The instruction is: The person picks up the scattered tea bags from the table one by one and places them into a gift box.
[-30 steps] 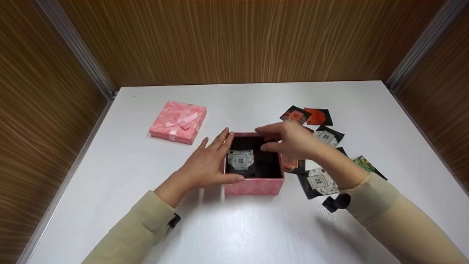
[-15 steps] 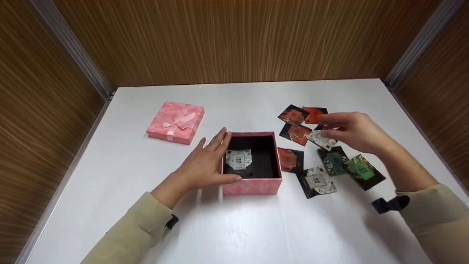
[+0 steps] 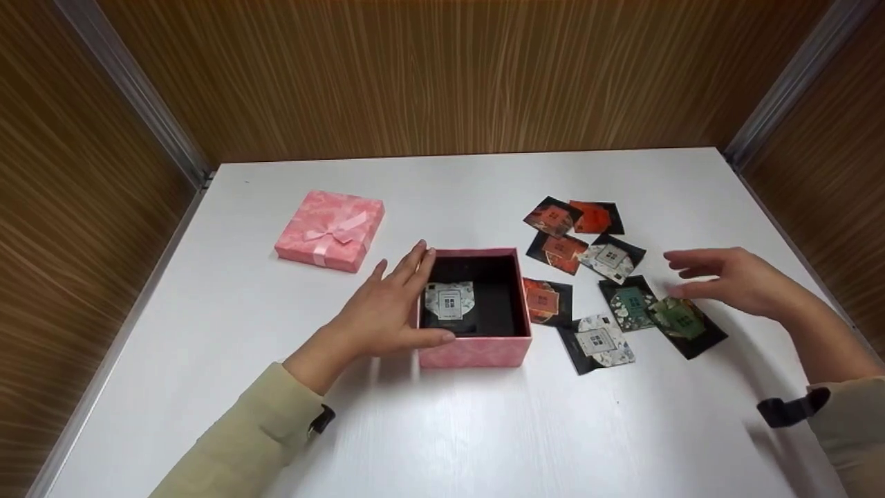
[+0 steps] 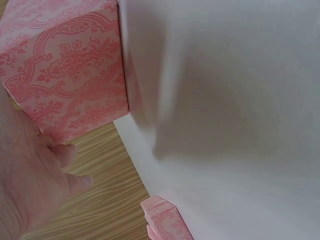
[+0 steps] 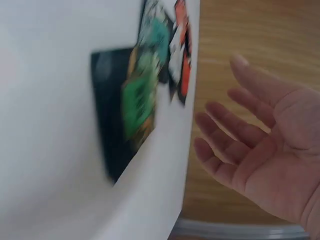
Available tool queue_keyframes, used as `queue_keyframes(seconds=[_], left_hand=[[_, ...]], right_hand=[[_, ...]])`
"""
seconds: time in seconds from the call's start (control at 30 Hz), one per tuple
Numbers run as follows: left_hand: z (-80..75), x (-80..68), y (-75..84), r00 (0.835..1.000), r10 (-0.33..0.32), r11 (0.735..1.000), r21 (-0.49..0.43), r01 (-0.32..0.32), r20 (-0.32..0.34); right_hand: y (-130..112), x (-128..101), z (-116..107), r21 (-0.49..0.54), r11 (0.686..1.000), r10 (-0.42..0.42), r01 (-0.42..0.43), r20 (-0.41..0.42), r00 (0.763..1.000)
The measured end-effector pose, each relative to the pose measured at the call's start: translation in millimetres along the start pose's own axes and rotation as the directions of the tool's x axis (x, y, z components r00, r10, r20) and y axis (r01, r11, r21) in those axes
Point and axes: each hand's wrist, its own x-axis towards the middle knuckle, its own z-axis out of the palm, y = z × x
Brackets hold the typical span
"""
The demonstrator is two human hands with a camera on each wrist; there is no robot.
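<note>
An open pink patterned box [image 3: 474,349] [image 4: 65,70] with a black lining stands mid-table and holds one white-printed black packet [image 3: 451,302]. My left hand [image 3: 387,308] [image 4: 30,185] rests flat against the box's left wall, fingers straight, thumb along the front corner. Several black packets with orange, white and green prints lie scattered right of the box. My right hand [image 3: 726,277] [image 5: 260,150] hovers open and empty just right of the green packet [image 3: 681,319] [image 5: 137,107], fingers spread.
The pink lid with a ribbon bow [image 3: 330,230] [image 4: 165,220] lies at the back left. Wooden walls close in the white table [image 3: 456,429] on three sides. Bare tabletop stretches in front of the box.
My right hand left the box, swept over the packets and now hovers at the far right above the green packet. The left hand and box stayed put.
</note>
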Motion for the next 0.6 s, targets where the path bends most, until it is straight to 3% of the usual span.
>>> queue_keyframes(seconds=[0.3,0.6], left_hand=[[-0.6,1.9,-0.6,1.0,-0.005,1.0,0.014,0.005,0.018],[0.3,1.4,-1.2,1.0,-0.006,1.0,0.0,0.006,0.018]], right_hand=[[39.1,-10.0,7.1,-0.046,0.999,0.014,-0.01,0.081,0.997],[54.1,-10.7,15.2,0.097,0.995,-0.021,0.008,0.132,0.991]])
